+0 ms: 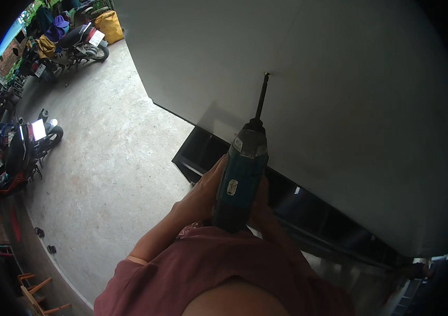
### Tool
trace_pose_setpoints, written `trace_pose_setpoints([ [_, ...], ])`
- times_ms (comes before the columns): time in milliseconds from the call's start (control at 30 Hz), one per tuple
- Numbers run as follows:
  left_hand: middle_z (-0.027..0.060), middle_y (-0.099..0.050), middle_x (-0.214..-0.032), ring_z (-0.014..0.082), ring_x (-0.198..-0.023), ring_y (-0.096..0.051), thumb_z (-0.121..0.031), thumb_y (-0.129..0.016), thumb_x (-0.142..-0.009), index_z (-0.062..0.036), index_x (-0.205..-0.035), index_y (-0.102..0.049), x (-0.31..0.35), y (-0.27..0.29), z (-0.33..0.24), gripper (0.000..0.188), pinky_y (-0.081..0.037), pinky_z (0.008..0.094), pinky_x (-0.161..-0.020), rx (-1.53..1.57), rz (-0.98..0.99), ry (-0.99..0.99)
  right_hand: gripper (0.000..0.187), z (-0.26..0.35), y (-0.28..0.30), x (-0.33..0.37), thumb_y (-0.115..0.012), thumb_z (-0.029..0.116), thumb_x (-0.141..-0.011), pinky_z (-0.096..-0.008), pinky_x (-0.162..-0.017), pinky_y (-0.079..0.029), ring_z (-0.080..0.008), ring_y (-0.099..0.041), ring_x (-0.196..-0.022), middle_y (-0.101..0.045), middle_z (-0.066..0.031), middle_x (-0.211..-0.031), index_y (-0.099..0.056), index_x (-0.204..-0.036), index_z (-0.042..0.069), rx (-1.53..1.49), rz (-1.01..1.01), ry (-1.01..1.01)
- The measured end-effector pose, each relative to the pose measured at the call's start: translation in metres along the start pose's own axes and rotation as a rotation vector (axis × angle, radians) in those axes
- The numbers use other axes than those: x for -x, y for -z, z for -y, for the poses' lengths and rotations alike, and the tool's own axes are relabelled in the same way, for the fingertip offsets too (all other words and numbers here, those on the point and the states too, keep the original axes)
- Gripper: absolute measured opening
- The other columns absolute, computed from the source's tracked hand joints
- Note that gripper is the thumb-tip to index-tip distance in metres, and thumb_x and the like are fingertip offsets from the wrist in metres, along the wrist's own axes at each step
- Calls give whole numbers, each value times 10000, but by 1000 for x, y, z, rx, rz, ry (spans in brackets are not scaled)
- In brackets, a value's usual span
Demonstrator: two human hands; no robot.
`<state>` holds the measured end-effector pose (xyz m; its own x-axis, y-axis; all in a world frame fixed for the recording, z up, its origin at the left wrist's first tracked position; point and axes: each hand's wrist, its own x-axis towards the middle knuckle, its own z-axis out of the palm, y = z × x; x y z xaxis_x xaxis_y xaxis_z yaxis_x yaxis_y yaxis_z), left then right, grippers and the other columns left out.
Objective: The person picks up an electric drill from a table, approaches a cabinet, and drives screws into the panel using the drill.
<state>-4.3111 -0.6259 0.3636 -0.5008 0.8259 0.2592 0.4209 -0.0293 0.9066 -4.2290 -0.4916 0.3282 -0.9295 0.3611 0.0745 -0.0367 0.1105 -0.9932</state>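
The power driver [242,174] has a teal, matt-looking plastic body with a scuffed patch; its nose [252,142] looks like worn grey metal, and the slim bit [262,100] dark metal. The large grey panel [350,105] is smooth with a dull sheen, the black edge unit [203,150] glossy. The floor [113,147] resembles mottled, rough concrete; the maroon shirt [224,258] is soft matt cloth.

Clerk: Floor [103,137]?
Checker: One, pale grey, mottled, brightest toward the middle left.
Clerk: Parked on it?
Checker: Motorbikes [21,150], along the left; yellow bag [109,26], near the upper ones.
Clerk: Furniture?
Checker: Wooden frame [39,286] with legs, orange-brown, lower left; kind unclear.
Clerk: Light?
Checker: Daylight [9,40], upper left, beside green plants [28,17].
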Motion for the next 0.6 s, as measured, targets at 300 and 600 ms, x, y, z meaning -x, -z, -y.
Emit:
trace_pose_setpoints([
  [300, 235, -368, -1299, 409, -1175, -419, -85, -655, -691, 13, -1334, -241, -5, 7, -29, 772, -394, 419, -944, -14, -47, 34, 670, -1, -9, -2, -557, 497, -786, -367, -742, -483, -316, -600, -899, -557, -168, -1007, -376, -1218, 18, -16, -22, 166],
  [600, 219, -427, -1246, 386, -1148, -454, -78, -672, -675, 14, -1307, -300, -4, 13, -45, 740, -406, 398, -927, 1, -99, 15, 764, -4, -31, -1, -561, 574, -780, -309, -799, -480, -159, -554, -966, -535, -90, -1081, -341, -1258, 19, -383, -50, 193],
])
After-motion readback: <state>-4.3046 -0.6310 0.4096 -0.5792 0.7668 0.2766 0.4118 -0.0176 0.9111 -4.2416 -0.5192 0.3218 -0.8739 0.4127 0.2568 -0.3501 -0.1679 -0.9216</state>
